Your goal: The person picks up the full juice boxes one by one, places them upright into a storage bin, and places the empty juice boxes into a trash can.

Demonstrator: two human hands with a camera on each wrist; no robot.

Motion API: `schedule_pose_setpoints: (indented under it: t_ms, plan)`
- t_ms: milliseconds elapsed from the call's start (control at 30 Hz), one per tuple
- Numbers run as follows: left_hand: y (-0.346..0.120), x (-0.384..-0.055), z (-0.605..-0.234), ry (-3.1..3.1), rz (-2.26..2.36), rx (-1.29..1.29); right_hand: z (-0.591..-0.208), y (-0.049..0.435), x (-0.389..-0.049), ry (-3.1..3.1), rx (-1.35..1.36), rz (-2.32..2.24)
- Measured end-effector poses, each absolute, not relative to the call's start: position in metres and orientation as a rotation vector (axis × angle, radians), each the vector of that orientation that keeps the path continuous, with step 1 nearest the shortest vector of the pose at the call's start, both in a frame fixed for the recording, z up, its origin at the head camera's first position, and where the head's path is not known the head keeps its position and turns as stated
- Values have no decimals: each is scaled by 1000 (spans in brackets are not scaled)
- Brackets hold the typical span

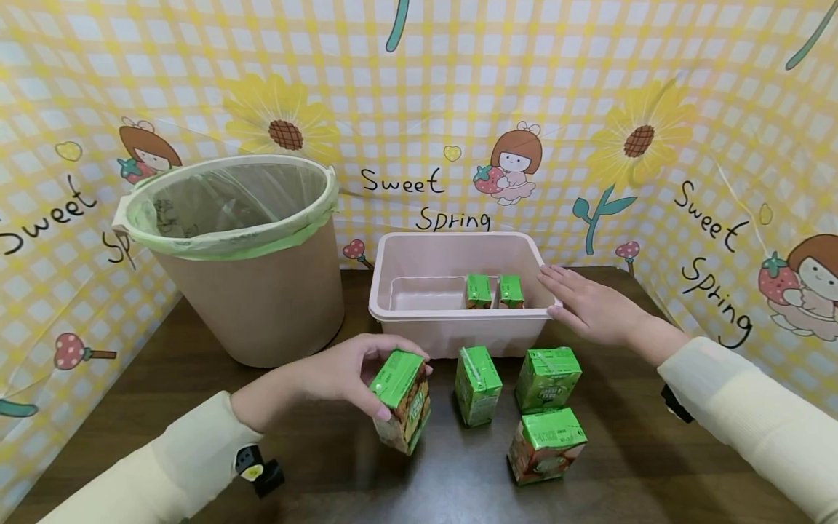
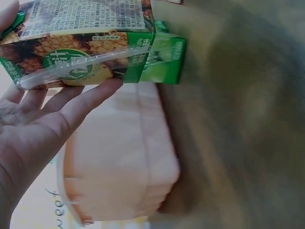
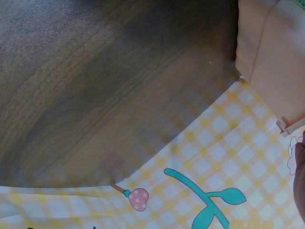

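Note:
My left hand (image 1: 334,372) grips a green-topped juice box (image 1: 407,411) by its sides, between thumb and fingers. In the left wrist view, that juice box shows pineapple pictures and a straw in clear wrap along one side. My right hand (image 1: 592,307) rests with straight fingers on the right rim of a pink plastic bin (image 1: 452,333). Inside the bin stand two juice boxes (image 1: 479,291), side by side toward the right. In front of it, three more stand on the table: a narrow-side-on juice box (image 1: 476,389), a juice box (image 1: 548,382) and a nearer juice box (image 1: 548,450).
A tall beige trash can (image 1: 262,298) with a pale green liner (image 1: 262,244) stands at the left, behind my left forearm. The dark wooden table (image 1: 314,466) is bordered by a yellow checked cloth (image 1: 406,94) at the back and sides.

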State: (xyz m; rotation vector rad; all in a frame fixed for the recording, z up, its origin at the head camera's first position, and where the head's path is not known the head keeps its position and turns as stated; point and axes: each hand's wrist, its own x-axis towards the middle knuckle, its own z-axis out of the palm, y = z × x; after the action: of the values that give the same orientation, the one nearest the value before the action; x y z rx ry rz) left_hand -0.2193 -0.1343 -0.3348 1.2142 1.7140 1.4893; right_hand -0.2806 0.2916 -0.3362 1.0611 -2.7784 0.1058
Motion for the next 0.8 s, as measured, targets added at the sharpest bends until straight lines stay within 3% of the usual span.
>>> schedule_pose_setpoints:
  t_ms: [800]
  plan:
    - [-123,-227,-249,1996,1741,997,-332,292,-280,-2767,1090,64]
